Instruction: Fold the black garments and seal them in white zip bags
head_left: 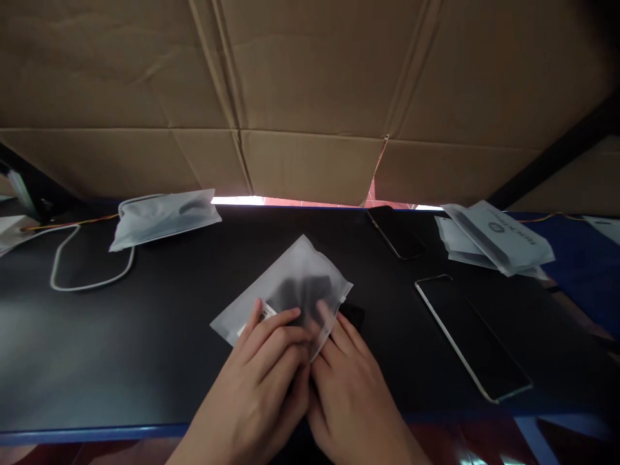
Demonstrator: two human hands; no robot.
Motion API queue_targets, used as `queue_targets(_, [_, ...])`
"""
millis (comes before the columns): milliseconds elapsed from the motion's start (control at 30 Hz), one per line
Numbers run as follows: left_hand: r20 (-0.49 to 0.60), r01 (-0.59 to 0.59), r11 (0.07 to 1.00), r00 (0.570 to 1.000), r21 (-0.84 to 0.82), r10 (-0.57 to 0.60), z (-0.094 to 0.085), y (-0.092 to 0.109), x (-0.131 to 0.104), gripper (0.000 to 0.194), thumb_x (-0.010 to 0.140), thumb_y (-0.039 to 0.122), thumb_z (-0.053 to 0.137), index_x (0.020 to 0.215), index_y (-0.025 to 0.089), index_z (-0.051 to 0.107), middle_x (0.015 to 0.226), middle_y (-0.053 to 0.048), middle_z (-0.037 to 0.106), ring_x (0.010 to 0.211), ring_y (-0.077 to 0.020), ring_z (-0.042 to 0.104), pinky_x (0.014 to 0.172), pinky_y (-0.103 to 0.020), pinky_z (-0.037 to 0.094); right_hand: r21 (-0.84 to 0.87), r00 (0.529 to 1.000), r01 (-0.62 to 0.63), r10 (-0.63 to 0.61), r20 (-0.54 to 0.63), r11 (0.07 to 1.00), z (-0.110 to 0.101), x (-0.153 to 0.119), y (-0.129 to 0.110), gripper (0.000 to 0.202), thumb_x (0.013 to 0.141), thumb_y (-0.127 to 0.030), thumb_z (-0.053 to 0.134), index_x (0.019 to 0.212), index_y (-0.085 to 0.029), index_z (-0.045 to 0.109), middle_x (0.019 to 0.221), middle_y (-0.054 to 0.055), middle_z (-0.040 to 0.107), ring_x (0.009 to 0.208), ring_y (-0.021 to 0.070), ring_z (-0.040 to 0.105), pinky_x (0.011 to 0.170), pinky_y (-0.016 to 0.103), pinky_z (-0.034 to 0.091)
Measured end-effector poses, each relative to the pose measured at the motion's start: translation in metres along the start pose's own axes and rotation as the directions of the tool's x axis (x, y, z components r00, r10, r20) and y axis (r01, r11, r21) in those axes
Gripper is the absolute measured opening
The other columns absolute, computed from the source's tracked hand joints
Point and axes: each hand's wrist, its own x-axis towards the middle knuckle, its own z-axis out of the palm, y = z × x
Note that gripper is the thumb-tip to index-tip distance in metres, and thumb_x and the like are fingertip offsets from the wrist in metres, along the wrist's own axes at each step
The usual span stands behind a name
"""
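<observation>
A frosted translucent zip bag (295, 274) lies tilted over the dark table at the centre, with a dark item showing through it. My left hand (261, 374) is closed on the bag's lower left part, its fingers lying across the plastic beside a white label with a barcode. At the bag's lower right opening is my right hand (351, 381), gripping the edge, with a fingertip showing through the plastic. A black object (353, 316) partly shows beside the right fingers. What lies between the palms is hidden.
A filled frosted bag (167, 216) and a white cable (92, 286) lie at the left. A dark phone (396, 232), a larger phone-shaped item with a clear edge (475, 339) and stacked printed bags (504, 236) are at the right. Cardboard (310, 77) stands behind.
</observation>
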Motion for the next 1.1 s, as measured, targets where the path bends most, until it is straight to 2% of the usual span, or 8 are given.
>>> queue_targets(167, [0.034,0.065,0.996,0.997,-0.054,-0.064,-0.005,0.003,0.002,0.018,0.103,0.010,0.053,0.105,0.026,0.059,0.125,-0.006,0.074,0.155,-0.0198,0.052,0.139,-0.045,0.031,-0.058,0.975,-0.131,0.118,-0.186,0.990,0.026,0.015,-0.022,0.067,0.101,-0.018,0.060,0.166,-0.028,0.050,0.158,0.000,0.066,0.151,0.0400,0.058,0.116,0.062,0.059])
queue_targets(267, [0.043,0.114,0.993,0.992,0.003,-0.114,-0.007,-0.003,-0.005,0.014,0.103,0.014,0.053,0.105,0.026,0.059,0.140,-0.010,0.070,0.165,-0.0251,0.039,0.138,-0.055,0.029,-0.045,0.970,-0.168,0.157,-0.185,0.985,0.030,0.019,-0.026,0.062,0.102,-0.018,0.059,0.163,-0.026,0.054,0.164,0.002,0.060,0.153,0.0400,0.056,0.118,0.062,0.058])
queue_targets(400, [0.107,0.093,0.993,0.989,0.071,-0.100,-0.013,-0.017,-0.009,0.012,0.102,0.013,0.054,0.103,0.025,0.058,0.153,-0.013,0.065,0.170,-0.0334,0.029,0.136,-0.073,0.011,0.033,0.998,-0.015,0.017,-0.054,0.999,0.015,0.015,-0.016,0.052,0.105,-0.013,0.054,0.157,-0.017,0.061,0.168,0.003,0.056,0.161,0.0311,0.046,0.132,0.054,0.044])
queue_targets(500, [0.169,0.088,0.995,0.981,0.053,-0.096,-0.018,-0.027,-0.007,0.012,0.103,0.014,0.053,0.104,0.025,0.058,0.157,-0.014,0.063,0.170,-0.0335,0.029,0.136,-0.074,0.012,0.104,0.989,0.136,-0.130,-0.065,0.985,0.000,0.006,-0.005,0.046,0.105,-0.011,0.055,0.149,-0.016,0.067,0.157,0.001,0.069,0.157,0.0227,0.052,0.135,0.043,0.041])
queue_targets(633, [0.217,0.120,0.993,0.969,-0.012,-0.115,-0.021,-0.033,-0.005,0.014,0.105,0.015,0.050,0.104,0.025,0.059,0.161,-0.012,0.063,0.168,-0.0312,0.033,0.135,-0.072,0.021,0.036,0.984,0.046,-0.039,-0.176,0.998,-0.001,-0.010,0.004,0.040,0.104,-0.014,0.059,0.141,-0.017,0.072,0.143,0.003,0.078,0.145,0.0262,0.066,0.126,0.048,0.053])
queue_targets(800, [0.260,0.200,0.970,0.952,-0.134,-0.161,-0.017,-0.033,-0.001,0.016,0.106,0.020,0.051,0.099,0.026,0.064,0.165,-0.008,0.061,0.169,-0.0326,0.028,0.130,-0.067,0.038,0.020,0.998,-0.055,0.056,-0.020,0.998,0.004,-0.013,0.004,0.048,0.104,-0.013,0.053,0.150,-0.011,0.066,0.158,0.011,0.067,0.158,0.0340,0.051,0.121,0.056,0.057])
queue_targets(967, [0.246,0.202,0.953,0.958,-0.225,-0.145,-0.022,-0.036,0.000,0.017,0.108,0.022,0.052,0.107,0.027,0.068,0.165,-0.004,0.060,0.166,-0.0315,0.035,0.129,-0.063,0.041,0.227,0.990,0.033,-0.063,0.127,0.973,-0.008,0.004,0.002,0.059,0.102,-0.003,0.050,0.159,-0.014,0.058,0.166,0.007,0.060,0.163,0.0231,0.043,0.131,0.041,0.045])
queue_targets(1100, [0.241,0.189,0.952,0.962,-0.239,-0.131,-0.030,-0.039,-0.007,0.018,0.108,0.022,0.053,0.115,0.028,0.068,0.164,-0.004,0.062,0.164,-0.0313,0.038,0.126,-0.059,0.047,0.282,0.985,0.088,-0.124,0.116,0.956,-0.011,0.011,0.003,0.062,0.103,-0.001,0.047,0.163,-0.017,0.054,0.166,0.004,0.060,0.164,0.0163,0.040,0.135,0.036,0.040])
